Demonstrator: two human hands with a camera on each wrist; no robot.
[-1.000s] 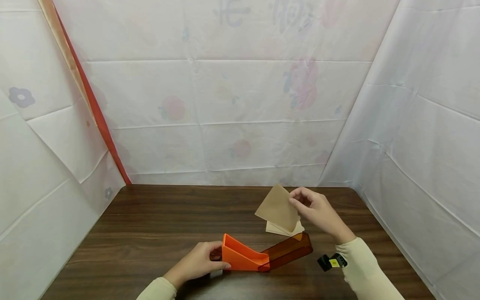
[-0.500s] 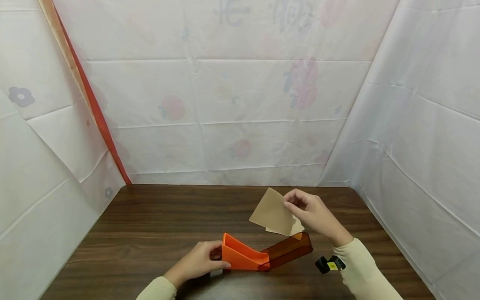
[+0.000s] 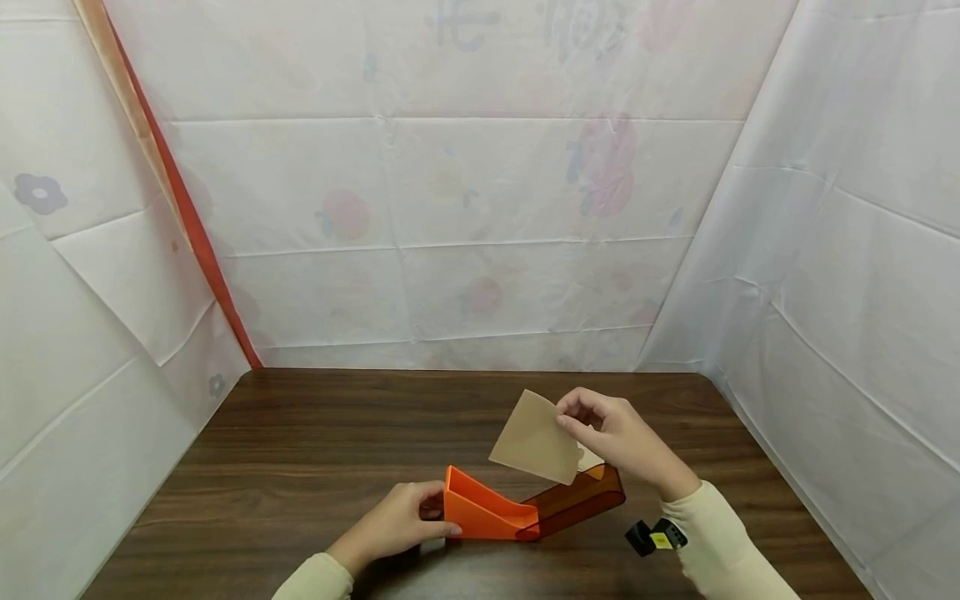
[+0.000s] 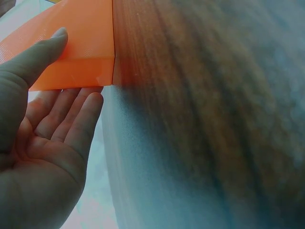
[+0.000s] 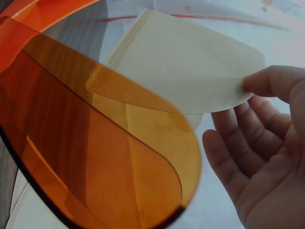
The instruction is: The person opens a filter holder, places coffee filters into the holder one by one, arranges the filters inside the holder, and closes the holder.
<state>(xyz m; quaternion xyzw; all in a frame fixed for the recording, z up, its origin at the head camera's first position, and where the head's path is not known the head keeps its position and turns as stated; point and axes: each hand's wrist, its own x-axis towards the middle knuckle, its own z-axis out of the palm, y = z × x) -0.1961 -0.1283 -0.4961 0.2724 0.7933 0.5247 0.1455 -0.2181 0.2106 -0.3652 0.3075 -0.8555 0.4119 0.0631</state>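
My left hand (image 3: 397, 521) grips the tall end of an orange filter-paper holder (image 3: 483, 510), thumb on the near side and the other fingers behind. Its see-through amber lid (image 3: 573, 502) lies swung open to the right. Between thumb and fingertips, my right hand (image 3: 626, 437) pinches a tan coffee filter paper (image 3: 532, 439) by its rounded edge, tilted above the table behind the lid. In the right wrist view the crimped seam of the coffee filter paper (image 5: 190, 62) shows, and the amber lid (image 5: 143, 157) overlaps one corner. The left wrist view shows my thumb flat against the orange wall (image 4: 86, 43).
More filter papers (image 3: 591, 458) lie on the table behind the lid, partly hidden by the held one. A dark wood table (image 3: 322, 433) spreads under everything. Printed white sheets (image 3: 465, 208) stand behind and on both sides. A black wrist camera (image 3: 655, 537) sits at my right sleeve.
My right hand has carried the filter paper left and down toward the holder, away from the papers on the table. The left hand and holder stay in place.
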